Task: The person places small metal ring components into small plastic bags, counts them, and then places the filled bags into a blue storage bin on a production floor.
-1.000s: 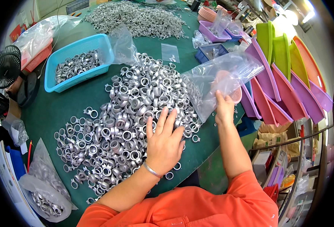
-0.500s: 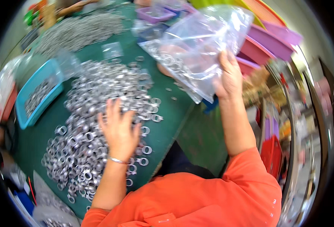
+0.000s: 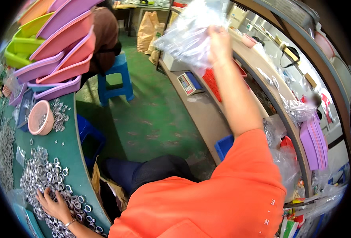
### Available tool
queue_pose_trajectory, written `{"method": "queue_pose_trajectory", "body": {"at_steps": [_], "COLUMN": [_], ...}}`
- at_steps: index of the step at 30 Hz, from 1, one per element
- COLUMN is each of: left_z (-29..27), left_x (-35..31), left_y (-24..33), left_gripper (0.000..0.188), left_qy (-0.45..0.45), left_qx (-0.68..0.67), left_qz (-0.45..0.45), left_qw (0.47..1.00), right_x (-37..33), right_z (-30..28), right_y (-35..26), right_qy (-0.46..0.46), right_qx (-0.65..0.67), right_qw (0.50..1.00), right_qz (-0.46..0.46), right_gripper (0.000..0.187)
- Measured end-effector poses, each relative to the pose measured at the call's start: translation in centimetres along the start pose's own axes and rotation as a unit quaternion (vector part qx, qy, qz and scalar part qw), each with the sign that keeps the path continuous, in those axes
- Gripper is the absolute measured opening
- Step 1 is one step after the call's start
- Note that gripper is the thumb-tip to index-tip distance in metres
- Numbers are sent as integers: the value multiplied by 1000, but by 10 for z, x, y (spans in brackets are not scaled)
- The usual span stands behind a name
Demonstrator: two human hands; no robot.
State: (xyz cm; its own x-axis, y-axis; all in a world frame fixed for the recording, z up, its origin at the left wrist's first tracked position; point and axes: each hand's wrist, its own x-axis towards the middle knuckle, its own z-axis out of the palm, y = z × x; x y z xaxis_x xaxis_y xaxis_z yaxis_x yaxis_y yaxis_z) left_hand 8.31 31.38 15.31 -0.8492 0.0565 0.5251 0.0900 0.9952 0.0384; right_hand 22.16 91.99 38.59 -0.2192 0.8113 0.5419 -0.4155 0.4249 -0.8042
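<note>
Right hand [image 3: 220, 44] pinching clear plastic bag [image 3: 191, 37], upper centre; left hand [image 3: 56, 206], fingers spread, resting on silver metal rings [image 3: 43, 169], lower left.

Head-worn fisheye, close above orange shirt [image 3: 207, 198], facing down toward green floor [image 3: 151, 129], outer edges seemingly soft

Metal rings [image 3: 44, 172] lie on the table [image 3: 70, 139], left of the shelf [image 3: 203, 113].

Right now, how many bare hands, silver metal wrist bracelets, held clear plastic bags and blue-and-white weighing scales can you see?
Bare hands, left hand and right hand: 2
Silver metal wrist bracelet: 1
Held clear plastic bag: 1
Blue-and-white weighing scale: 1
Total: 5
</note>
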Motion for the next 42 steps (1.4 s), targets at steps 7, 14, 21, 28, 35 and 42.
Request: {"method": "queue_pose_trajectory", "body": {"at_steps": [7,14,21,28,35,42], "left_z": [14,19,13,-25,-28,17], "left_x": [3,0,2,5,-10,-24], "left_y": [-12,-31,-20,54,158,138], "left_gripper": [29,28,32,26,43,53], "left_qy": [15,43,26,56,-93,-185], "left_qx": [-3,-19,-32,-97,-276,-286], "left_qz": [27,48,37,-41,145,56], "left_qw": [1000,998,998,993,945,939], "right_x": [172,204,171,165,64,-159], "right_z": [-226,-419,-428,-217,88,342], "right_y": [-24,22,58,54,75,34], "right_qy": [360,356,348,341,-248,-603], "right_qx": [-377,-472,-600,-633,-352,-97], "right_qw": [820,799,705,668,765,636], "right_qz": [-235,109,147,-192,-478,-472], "right_gripper": [22,39,36,39,19,15]}}
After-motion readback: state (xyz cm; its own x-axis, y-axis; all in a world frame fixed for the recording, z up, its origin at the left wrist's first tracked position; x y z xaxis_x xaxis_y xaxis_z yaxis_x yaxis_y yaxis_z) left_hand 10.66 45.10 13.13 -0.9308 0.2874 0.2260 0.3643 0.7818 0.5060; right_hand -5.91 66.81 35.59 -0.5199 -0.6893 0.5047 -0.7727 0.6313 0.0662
